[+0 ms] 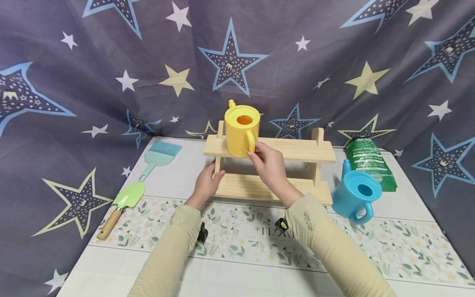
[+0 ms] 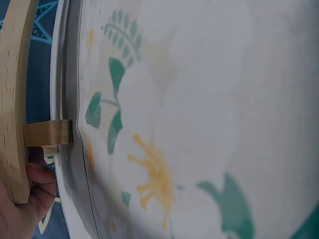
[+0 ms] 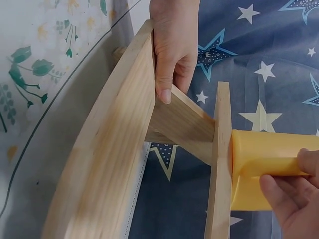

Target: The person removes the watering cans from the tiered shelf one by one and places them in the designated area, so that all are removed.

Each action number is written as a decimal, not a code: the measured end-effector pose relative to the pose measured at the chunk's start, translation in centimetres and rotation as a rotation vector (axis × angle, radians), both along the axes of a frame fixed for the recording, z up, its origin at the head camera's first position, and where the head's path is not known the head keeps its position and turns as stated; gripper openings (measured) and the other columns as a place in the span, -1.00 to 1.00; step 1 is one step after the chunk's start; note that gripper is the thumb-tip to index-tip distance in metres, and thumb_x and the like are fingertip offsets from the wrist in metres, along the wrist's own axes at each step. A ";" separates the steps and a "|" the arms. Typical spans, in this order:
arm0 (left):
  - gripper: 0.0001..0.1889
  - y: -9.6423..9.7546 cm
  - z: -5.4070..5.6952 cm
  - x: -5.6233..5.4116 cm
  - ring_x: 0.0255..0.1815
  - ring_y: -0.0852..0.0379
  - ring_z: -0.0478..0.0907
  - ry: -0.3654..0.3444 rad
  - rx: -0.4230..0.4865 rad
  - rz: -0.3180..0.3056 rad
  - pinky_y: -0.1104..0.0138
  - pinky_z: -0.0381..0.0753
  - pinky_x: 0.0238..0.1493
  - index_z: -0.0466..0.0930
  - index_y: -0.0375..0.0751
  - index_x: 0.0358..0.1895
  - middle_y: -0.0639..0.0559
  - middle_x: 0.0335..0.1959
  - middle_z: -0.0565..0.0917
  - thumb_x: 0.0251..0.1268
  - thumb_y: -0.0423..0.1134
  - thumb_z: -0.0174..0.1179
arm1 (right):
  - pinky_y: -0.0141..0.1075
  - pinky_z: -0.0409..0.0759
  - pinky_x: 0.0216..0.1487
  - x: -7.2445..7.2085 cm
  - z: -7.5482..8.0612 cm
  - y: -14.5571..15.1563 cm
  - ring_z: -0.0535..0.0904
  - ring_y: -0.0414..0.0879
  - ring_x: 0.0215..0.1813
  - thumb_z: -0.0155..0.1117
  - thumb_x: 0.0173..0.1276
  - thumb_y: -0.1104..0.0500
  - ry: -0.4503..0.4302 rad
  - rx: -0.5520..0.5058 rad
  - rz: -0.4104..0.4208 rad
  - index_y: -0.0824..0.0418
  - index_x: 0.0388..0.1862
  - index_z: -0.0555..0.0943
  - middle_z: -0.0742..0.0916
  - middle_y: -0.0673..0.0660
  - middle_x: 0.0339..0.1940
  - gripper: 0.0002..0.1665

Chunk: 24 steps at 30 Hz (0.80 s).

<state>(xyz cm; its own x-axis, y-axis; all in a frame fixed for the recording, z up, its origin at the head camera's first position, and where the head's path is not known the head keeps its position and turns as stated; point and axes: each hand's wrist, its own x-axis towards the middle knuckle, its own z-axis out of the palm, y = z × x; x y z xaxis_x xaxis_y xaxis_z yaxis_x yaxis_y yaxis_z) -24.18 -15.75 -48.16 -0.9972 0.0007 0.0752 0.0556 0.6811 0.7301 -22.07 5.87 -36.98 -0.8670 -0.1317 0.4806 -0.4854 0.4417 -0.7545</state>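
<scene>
A yellow watering can stands upright at the left end of the top board of a two-tier wooden shelf. My right hand pinches the can's handle between thumb and fingers. In the right wrist view, the base of the yellow watering can meets the upper board. My left hand grips the shelf's left side near the lower board, its thumb on the inner face, as the right wrist view shows. Part of the left hand appears at the edge of the left wrist view, against the wood.
A blue watering can stands right of the shelf, in front of a green bag. On the left lie a light-blue brush and a green trowel with a wooden handle. A star-patterned curtain hangs behind the table.
</scene>
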 end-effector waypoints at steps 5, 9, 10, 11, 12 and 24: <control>-0.43 0.1 0.1 0.0 0.33 -0.17 0.37 -0.005 0.006 0.000 0.00 0.30 0.35 0.22 -0.13 0.47 -0.22 0.34 0.42 0.49 -0.07 0.07 | -0.25 0.70 -0.16 0.2 0.0 0.3 0.74 -0.05 -0.14 0.32 0.37 0.20 0.008 -0.019 0.009 0.30 -0.01 0.67 0.78 0.19 -0.15 -0.73; -0.43 0.1 0.1 0.0 0.33 -0.17 0.37 -0.009 0.014 0.001 0.00 0.30 0.35 0.22 -0.13 0.48 -0.22 0.34 0.42 0.49 -0.08 0.07 | -0.26 0.69 -0.13 0.4 -0.1 0.5 0.73 -0.05 -0.12 0.32 0.37 0.21 0.002 -0.037 0.015 0.31 0.00 0.67 0.77 0.20 -0.12 -0.72; -0.42 0.0 0.1 0.0 0.33 -0.17 0.37 -0.010 0.012 0.000 0.00 0.30 0.35 0.21 -0.14 0.48 -0.22 0.34 0.41 0.50 -0.07 0.06 | -0.27 0.69 -0.12 0.4 -0.1 0.5 0.73 -0.05 -0.11 0.32 0.37 0.21 0.000 -0.039 0.015 0.30 0.01 0.67 0.77 0.20 -0.11 -0.72; -0.42 0.0 0.1 0.0 0.33 -0.17 0.37 -0.009 0.013 -0.002 0.00 0.30 0.35 0.21 -0.15 0.48 -0.23 0.34 0.41 0.49 -0.07 0.06 | -0.28 0.69 -0.11 0.4 -0.2 0.6 0.73 -0.05 -0.10 0.32 0.37 0.21 0.000 -0.042 0.016 0.30 0.02 0.67 0.77 0.20 -0.11 -0.71; -0.42 0.0 0.1 0.0 0.33 -0.18 0.36 -0.008 0.011 -0.003 -0.01 0.30 0.35 0.21 -0.16 0.48 -0.23 0.34 0.41 0.50 -0.07 0.06 | -0.28 0.69 -0.11 0.5 -0.2 0.7 0.73 -0.05 -0.10 0.32 0.37 0.21 0.001 -0.044 0.018 0.30 0.03 0.67 0.76 0.20 -0.10 -0.71; -0.44 -0.1 0.0 -0.1 0.32 -0.19 0.37 0.005 0.001 -0.002 -0.01 0.31 0.34 0.26 -0.17 0.45 -0.25 0.33 0.43 0.49 -0.05 0.07 | -0.32 0.69 -0.14 1.0 0.0 1.9 0.73 -0.06 -0.12 0.33 0.34 0.25 0.038 -0.090 0.011 0.32 0.02 0.67 0.77 0.20 -0.15 -0.70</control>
